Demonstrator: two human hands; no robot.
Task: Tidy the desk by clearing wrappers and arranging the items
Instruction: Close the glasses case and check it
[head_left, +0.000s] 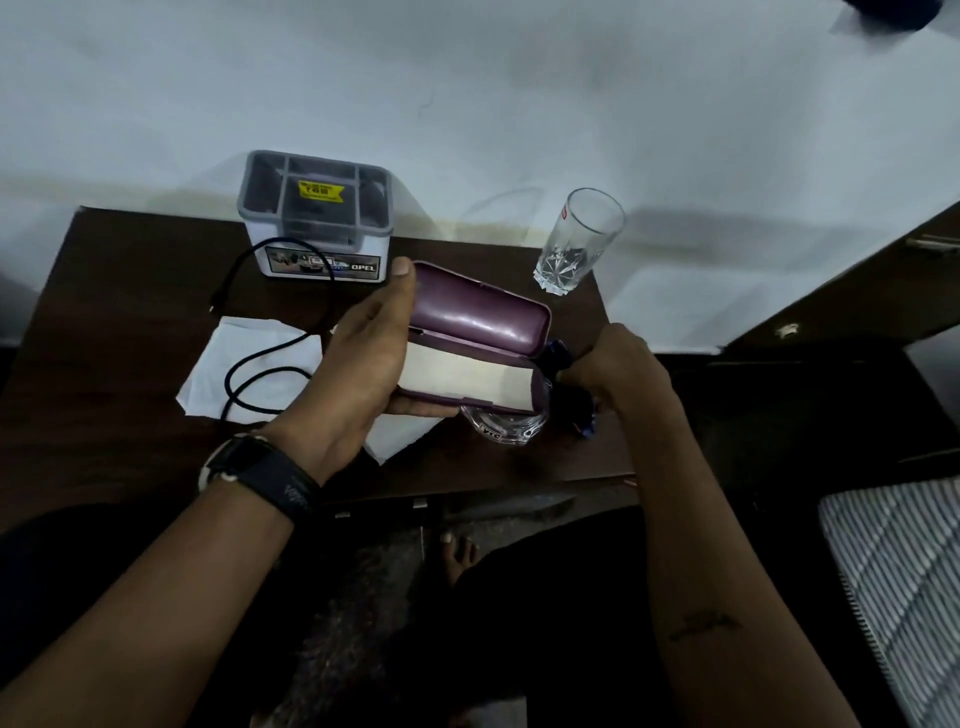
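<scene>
Left hand (358, 358) grip holds open purple case (478, 332); right hand (613, 364) grip clutches blue wrapper (558, 356)

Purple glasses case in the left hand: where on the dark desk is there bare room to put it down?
Free: the dark wooden desk left of the grey organiser box and white paper sheet, and the front edge strip. Crowded: the middle, with the looped black cable, tall clear glass, and the right hand holding a blue wrapper.

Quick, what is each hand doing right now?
Left hand: holding the open purple case.
Right hand: closed on a dark blue wrapper.
</scene>
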